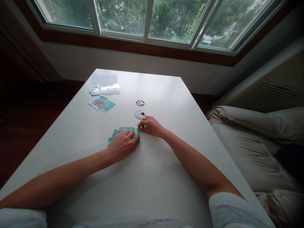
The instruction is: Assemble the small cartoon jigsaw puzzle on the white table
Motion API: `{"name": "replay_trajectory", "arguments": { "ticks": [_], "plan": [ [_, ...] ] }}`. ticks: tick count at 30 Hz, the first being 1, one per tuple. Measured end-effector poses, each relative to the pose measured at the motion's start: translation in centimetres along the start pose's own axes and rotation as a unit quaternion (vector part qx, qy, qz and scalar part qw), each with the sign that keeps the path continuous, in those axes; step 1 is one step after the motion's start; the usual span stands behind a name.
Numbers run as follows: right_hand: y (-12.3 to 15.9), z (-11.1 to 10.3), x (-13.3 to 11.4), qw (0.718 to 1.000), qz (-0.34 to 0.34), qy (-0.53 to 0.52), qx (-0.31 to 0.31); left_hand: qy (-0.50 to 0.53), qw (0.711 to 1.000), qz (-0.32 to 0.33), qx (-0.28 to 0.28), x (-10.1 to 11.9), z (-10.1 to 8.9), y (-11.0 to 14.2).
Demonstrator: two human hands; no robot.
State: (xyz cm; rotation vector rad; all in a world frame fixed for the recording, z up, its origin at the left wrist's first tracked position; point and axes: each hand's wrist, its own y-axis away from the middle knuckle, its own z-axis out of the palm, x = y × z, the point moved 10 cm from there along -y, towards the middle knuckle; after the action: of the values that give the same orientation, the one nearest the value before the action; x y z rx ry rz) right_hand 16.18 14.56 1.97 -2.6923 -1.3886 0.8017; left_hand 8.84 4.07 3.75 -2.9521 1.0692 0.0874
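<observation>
A partly joined jigsaw puzzle (127,129), mostly green with pink patches, lies flat on the white table (156,171). Across its front part rests my left hand (122,142), palm down with the fingers stretched over the pieces. At the puzzle's right edge my right hand (149,125) pinches a small green puzzle piece (138,124) between thumb and fingertips. The piece touches or nearly touches the rest; I cannot tell if it is joined. My left hand hides part of the puzzle.
Beyond my right hand are a round grey cable-hole cover (139,114) and a round hole (140,103) in the tabletop. A colourful picture card (102,104) and a clear plastic sleeve with papers (105,85) lie at the far left. A beige sofa (251,139) stands to the right.
</observation>
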Motion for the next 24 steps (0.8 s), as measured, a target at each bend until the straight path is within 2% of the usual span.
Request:
{"name": "replay_trajectory", "arguments": {
  "ticks": [6, 10, 14, 18, 24],
  "plan": [
    [0.3, -1.6, 2.2, 0.996, 0.050, 0.009, 0.078, 0.016, 1.000, -0.005, -0.001, 0.0, 0.1, -0.1],
    [0.4, -1.0, 1.8, 0.996, 0.047, 0.042, 0.062, 0.027, 0.999, -0.015, 0.005, -0.7, -0.4, -0.1],
    [0.4, -0.2, 1.3, 0.996, 0.040, 0.073, 0.038, 0.031, 0.999, -0.036, 0.013, -2.6, -1.2, -0.1],
    [0.5, -0.6, 1.8, 0.994, 0.056, 0.087, 0.040, 0.028, 0.998, -0.055, 0.006, -4.2, -1.4, 0.1],
    [0.4, -0.8, 2.4, 0.992, 0.072, 0.097, 0.036, 0.042, 0.998, -0.044, -0.013, -4.0, -0.7, 0.2]
  ]
}}
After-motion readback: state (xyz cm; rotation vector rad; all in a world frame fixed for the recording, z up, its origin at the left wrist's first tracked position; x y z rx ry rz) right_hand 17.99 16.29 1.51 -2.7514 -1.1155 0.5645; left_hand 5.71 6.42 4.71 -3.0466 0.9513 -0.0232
